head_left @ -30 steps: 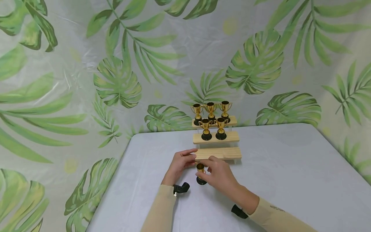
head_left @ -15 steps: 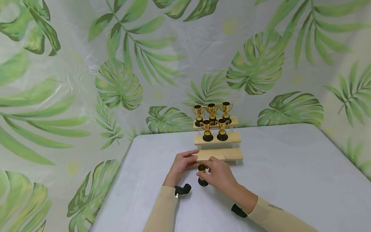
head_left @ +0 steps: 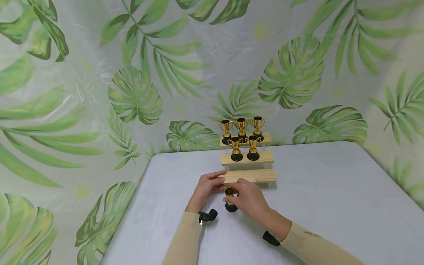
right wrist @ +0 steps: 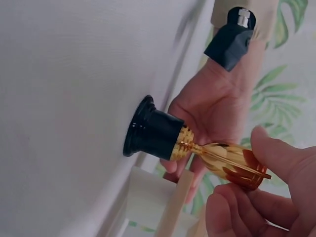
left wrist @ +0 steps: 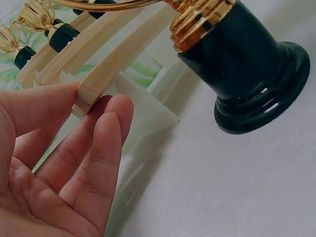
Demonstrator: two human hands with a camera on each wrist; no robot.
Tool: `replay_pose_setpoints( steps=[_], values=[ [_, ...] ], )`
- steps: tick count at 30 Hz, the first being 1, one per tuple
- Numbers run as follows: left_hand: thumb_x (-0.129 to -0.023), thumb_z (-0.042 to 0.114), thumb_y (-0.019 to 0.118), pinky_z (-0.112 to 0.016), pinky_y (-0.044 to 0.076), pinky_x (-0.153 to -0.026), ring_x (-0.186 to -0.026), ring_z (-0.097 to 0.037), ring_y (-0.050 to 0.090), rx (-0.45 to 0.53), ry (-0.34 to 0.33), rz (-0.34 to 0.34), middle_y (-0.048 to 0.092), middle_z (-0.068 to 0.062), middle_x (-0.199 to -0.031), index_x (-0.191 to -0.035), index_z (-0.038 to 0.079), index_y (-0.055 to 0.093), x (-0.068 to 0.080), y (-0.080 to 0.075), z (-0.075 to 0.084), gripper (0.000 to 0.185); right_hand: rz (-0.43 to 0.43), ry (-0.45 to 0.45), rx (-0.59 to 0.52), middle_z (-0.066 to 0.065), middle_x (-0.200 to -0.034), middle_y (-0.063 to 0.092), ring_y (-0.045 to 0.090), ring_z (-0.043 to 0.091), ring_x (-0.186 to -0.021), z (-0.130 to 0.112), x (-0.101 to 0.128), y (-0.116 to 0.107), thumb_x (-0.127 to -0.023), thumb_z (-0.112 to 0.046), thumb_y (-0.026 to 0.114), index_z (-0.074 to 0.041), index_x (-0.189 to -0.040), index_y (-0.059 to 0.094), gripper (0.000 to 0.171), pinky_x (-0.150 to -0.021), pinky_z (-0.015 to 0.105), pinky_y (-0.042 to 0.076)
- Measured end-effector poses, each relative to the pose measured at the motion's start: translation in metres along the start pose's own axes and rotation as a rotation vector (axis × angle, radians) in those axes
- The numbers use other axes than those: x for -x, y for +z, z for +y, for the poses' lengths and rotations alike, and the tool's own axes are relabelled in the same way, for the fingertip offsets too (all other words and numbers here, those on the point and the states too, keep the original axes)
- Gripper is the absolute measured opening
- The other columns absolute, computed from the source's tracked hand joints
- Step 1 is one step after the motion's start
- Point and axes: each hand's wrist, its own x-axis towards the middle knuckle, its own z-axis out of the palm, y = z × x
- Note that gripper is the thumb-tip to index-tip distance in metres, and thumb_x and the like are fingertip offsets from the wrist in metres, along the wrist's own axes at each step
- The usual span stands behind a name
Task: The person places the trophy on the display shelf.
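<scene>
text: none legible | sleeve [head_left: 309, 234]: small mark, unreadable

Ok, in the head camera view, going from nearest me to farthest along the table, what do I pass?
Right hand pinching the loose trophy → bare lowest step → middle step with two trophies → top step with three trophies → leaf-print backdrop.
</scene>
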Motion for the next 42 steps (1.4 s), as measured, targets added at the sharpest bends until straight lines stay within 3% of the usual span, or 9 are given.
replay_pose_setpoints(
  steps=[5,16,42],
  values=[
    [-0.091,0.017,0.076,-0.030,0.060,-0.075,-0.080,-0.015,0.069,0.006,-0.006,0.001,0.072,-0.011,-0.104,-0.126,0.013,0.072,0.0011,-0.0009,-0.0003,0.035,-0.033,0.036,-0.031,-0.006,-0.075,0.059,0.047,0.003,-0.063,-0.0004,-0.0004,0.0011,-0.074,-0.035,0.091,-0.020,-0.098,0.080,0.030,-0.053,0.020,0.041],
    [-0.093,0.016,0.075,-0.029,0.059,-0.074,-0.080,-0.016,0.069,0.001,0.009,-0.012,0.072,-0.012,-0.105,-0.126,0.014,0.073,0.0009,-0.0001,0.0015,0.033,-0.019,0.076,-0.032,-0.013,-0.071,0.051,0.047,0.002,-0.062,-0.0001,-0.0009,0.0055,-0.075,-0.032,0.091,-0.021,-0.088,0.077,0.022,-0.053,0.021,0.041],
    [-0.091,0.018,0.076,-0.037,0.059,-0.084,-0.089,-0.024,0.072,-0.013,0.008,-0.019,0.073,-0.014,-0.107,-0.127,0.014,0.072,0.0008,-0.0012,-0.0011,0.036,-0.037,0.072,-0.067,-0.012,-0.070,0.048,0.043,0.004,-0.061,-0.0021,0.0008,0.0020,-0.075,-0.028,0.091,-0.020,-0.087,0.076,0.021,-0.051,0.022,0.039]
  ],
)
